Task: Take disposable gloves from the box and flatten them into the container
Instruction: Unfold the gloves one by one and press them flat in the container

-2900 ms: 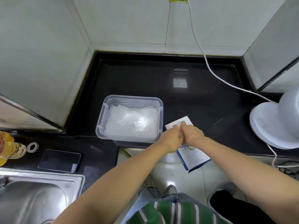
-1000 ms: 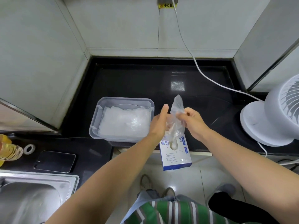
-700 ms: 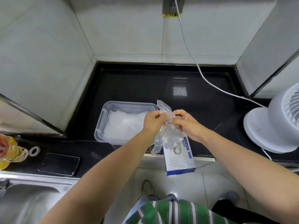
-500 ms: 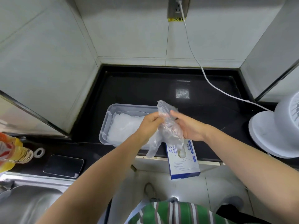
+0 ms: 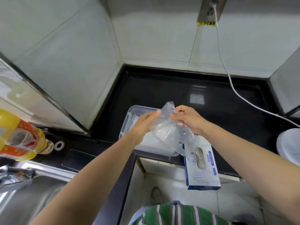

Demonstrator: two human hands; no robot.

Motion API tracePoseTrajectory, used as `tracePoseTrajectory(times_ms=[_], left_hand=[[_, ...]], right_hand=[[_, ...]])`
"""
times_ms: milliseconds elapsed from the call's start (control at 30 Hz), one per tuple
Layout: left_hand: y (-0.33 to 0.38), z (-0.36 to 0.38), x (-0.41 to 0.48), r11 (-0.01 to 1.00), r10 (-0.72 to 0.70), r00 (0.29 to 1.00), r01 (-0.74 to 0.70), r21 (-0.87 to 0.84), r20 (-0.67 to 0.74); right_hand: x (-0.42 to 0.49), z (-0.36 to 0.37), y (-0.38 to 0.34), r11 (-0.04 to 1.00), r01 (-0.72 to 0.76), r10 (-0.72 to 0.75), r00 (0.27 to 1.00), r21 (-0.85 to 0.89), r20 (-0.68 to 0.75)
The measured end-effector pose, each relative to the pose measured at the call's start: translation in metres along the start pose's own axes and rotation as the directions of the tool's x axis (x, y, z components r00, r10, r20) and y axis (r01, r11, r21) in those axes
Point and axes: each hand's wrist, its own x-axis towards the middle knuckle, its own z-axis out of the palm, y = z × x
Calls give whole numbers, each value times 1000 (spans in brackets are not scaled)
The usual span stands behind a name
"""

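A thin clear disposable glove (image 5: 168,127) hangs crumpled between my two hands, above the right half of the container. My left hand (image 5: 143,123) holds its left edge with fingers stretched along the plastic. My right hand (image 5: 186,118) pinches its upper right edge. The clear plastic container (image 5: 128,120) sits on the black counter with flat gloves inside, mostly hidden behind my hands. The white and blue glove box (image 5: 202,164) lies at the counter's front edge, overhanging it, with its oval opening facing up.
A white fan base (image 5: 288,146) stands at the right, its cable (image 5: 230,78) running to a wall socket. At the left are a yellow oil bottle (image 5: 19,137), a tape roll (image 5: 59,145), a dark phone (image 5: 76,159) and a steel sink (image 5: 29,197).
Both hands went from the box to lifting a glove out. They have since carried it left over the container. The camera has tilted up and shifted left.
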Motion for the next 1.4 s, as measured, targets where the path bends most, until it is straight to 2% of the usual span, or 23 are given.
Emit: tracePoseTrajectory(times_ms=[67, 133, 200, 300, 367, 400, 467, 500, 533, 600, 667, 767, 867, 933, 967, 1033, 1067, 1100, 1167, 1233, 1267, 1333, 1400], left_hand=[[8, 0, 3, 998, -37, 999, 36, 53, 35], [9, -3, 11, 984, -48, 999, 51, 172, -22], [4, -7, 16, 985, 1, 997, 12, 170, -77], [-1, -15, 16, 979, 57, 985, -23, 200, -165], [-6, -23, 18, 974, 116, 980, -81, 210, -164], [-7, -27, 17, 972, 134, 976, -96, 215, -169], [-12, -33, 19, 974, 101, 969, -49, 223, -227], [-15, -36, 20, 972, 77, 963, -15, 235, -258], [-18, -38, 22, 967, 64, 960, 8, 254, -273], [-20, -38, 23, 957, 40, 964, 39, 288, -263], [-20, -38, 24, 958, 14, 969, 58, 280, -248], [-20, -38, 30, 962, 40, 951, 46, 268, -308], [-26, -37, 34, 897, 112, 933, 53, 439, -343], [-30, -38, 34, 847, 150, 935, 46, 530, -321], [-31, -37, 33, 804, 163, 942, 45, 593, -292], [-31, -36, 33, 702, 223, 946, 12, 712, -235], [-31, -35, 34, 665, 273, 938, -25, 747, -212], [-31, -35, 35, 631, 288, 937, -28, 776, -200], [-34, -33, 37, 545, 264, 945, 20, 839, -194], [-38, -35, 39, 487, 261, 946, 45, 872, -194], [-37, -35, 39, 450, 260, 949, 47, 892, -180], [-36, -32, 38, 355, 256, 951, 72, 932, -172], [-40, -31, 38, 237, 382, 914, 44, 970, -134]], right_hand=[[5, 9, -3, 997, 29, -23, 996, -74, 84], [9, 16, -6, 993, 10, 2, 995, -120, 99], [11, 15, -9, 990, -101, 113, 986, -101, 124], [11, 9, -6, 950, -294, 311, 919, -105, 242], [14, 9, -3, 952, -306, 303, 929, -17, 213], [17, 11, -2, 956, -281, 268, 952, 82, 147], [21, 11, -3, 935, -216, 215, 976, 281, 36], [23, 13, -4, 927, -197, 198, 980, 320, 31], [23, 16, -4, 932, -202, 197, 979, 300, 47], [21, 23, -2, 958, -245, 239, 969, 151, 60], [24, 27, 4, 962, -274, 274, 962, 9, 3], [24, 32, 3, 952, -265, 262, 964, -153, -41], [24, 30, 1, 941, -177, 145, 981, -289, -130], [28, 28, 3, 903, -37, -76, 967, -427, -243], [29, 28, 3, 835, 41, -234, 929, -549, -286], [29, 32, 3, 682, 207, -520, 811, -701, -266], [28, 37, 1, 651, 299, -595, 771, -698, -225], [26, 43, 0, 639, 376, -620, 769, -671, -159], [26, 55, 9, 631, 410, -532, 847, -658, 17], [30, 64, 26, 612, 264, -250, 959, -746, 134], [32, 65, 35, 580, 172, -106, 985, -797, 135], [36, 68, 51, 517, 49, 69, 993, -855, 98], [36, 73, 59, 499, 7, 159, 982, -867, 100]])
